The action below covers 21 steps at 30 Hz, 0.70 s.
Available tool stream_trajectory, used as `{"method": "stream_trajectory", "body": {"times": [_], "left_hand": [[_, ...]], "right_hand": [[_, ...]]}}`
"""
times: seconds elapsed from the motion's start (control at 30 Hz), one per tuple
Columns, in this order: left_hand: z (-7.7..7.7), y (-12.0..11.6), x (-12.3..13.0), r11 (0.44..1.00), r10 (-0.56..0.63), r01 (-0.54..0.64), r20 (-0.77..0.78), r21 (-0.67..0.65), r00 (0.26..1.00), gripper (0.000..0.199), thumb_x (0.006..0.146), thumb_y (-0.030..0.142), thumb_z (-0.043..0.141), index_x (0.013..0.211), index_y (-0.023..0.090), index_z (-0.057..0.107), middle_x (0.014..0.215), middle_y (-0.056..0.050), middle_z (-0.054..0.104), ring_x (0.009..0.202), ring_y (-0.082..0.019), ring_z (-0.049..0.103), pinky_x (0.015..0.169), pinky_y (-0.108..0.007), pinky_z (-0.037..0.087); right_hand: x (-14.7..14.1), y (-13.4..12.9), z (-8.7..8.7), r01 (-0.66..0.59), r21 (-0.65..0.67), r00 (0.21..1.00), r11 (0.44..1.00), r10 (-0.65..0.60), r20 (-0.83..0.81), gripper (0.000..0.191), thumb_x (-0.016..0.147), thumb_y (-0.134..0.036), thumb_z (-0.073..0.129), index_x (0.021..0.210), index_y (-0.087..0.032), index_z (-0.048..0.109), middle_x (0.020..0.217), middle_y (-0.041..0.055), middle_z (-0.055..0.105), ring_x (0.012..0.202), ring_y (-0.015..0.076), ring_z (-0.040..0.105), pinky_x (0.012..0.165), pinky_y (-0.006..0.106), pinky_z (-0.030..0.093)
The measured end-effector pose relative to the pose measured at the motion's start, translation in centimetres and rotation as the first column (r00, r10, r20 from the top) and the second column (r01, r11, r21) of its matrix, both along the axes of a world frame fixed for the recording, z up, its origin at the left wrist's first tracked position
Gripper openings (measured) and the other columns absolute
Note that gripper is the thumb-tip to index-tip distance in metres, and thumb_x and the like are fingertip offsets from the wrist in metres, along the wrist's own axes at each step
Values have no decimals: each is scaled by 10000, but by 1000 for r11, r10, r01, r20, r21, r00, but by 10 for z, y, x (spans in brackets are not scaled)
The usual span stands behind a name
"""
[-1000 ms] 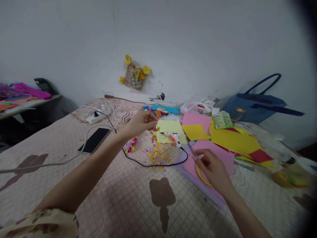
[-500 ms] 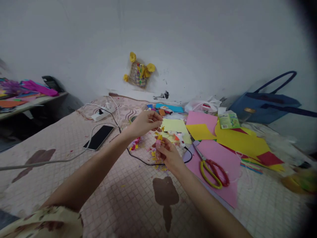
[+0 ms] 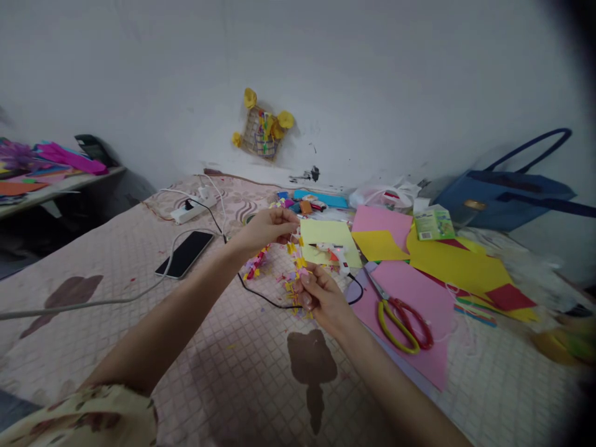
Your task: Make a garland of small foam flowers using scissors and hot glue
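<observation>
Between my two hands runs a strand of small yellow and pink paper pieces (image 3: 292,249). My left hand (image 3: 272,226) pinches its upper end, fingertips together. Lower down and to the right, my right hand (image 3: 321,293) is closed on the strand, thumb against the fingers. The strand's lower part hangs or lies among yellow bits below; where it ends I cannot tell. Behind my right hand a white glue gun (image 3: 339,256) with a small red light lies on a pale yellow sheet (image 3: 328,233). A pink and yellow paper bundle (image 3: 255,266) lies left of the strand.
Scissors (image 3: 403,323) with red and yellow handles rest on pink paper (image 3: 433,347) at the right. A phone (image 3: 189,254) and a power strip (image 3: 193,211) lie left, with cables crossing the cloth. A blue bag (image 3: 507,198) leans at the wall.
My left hand has shifted slightly left, and my right hand slightly down and right. More of the paper strand now shows between them. The view has tilted a little.
</observation>
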State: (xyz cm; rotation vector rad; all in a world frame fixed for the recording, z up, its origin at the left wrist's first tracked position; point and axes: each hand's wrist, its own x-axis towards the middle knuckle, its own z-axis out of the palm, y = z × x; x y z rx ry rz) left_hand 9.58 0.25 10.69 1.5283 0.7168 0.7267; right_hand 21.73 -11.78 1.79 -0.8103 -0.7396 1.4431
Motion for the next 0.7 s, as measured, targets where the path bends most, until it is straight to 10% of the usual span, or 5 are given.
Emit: {"method": "stream_trajectory", "body": {"times": [0.23, 0.5, 0.7], "left_hand": [[-7, 2, -4, 1000, -12, 12, -3, 25, 1000, 76, 749, 176, 623, 804, 137, 588, 612, 16, 589, 510, -46, 532, 490, -160, 408], [-3, -10, -13, 912, 45, -6, -86, 409, 995, 127, 702, 178, 640, 811, 127, 598, 704, -18, 616, 631, -85, 566, 590, -206, 472], [3, -20, -19, 831, 123, -3, -178, 556, 976, 118, 742, 213, 604, 832, 136, 610, 715, -26, 625, 638, -93, 569, 579, -203, 465]], "right_hand": [[4, -5, -2, -9, -19, 998, 1000, 10, 61, 356, 701, -389, 722, 941, -235, 510, 599, -65, 582, 395, 50, 400, 377, 179, 271], [28, -4, -11, -96, -6, 917, 995, 91, 387, 361, 717, -373, 695, 975, -212, 502, 637, -59, 599, 405, 70, 470, 397, 196, 372], [47, 2, 15, 36, 185, 471, 982, -180, 864, 299, 747, -366, 656, 997, -209, 609, 937, 48, 641, 474, 72, 466, 438, 230, 390]]}}
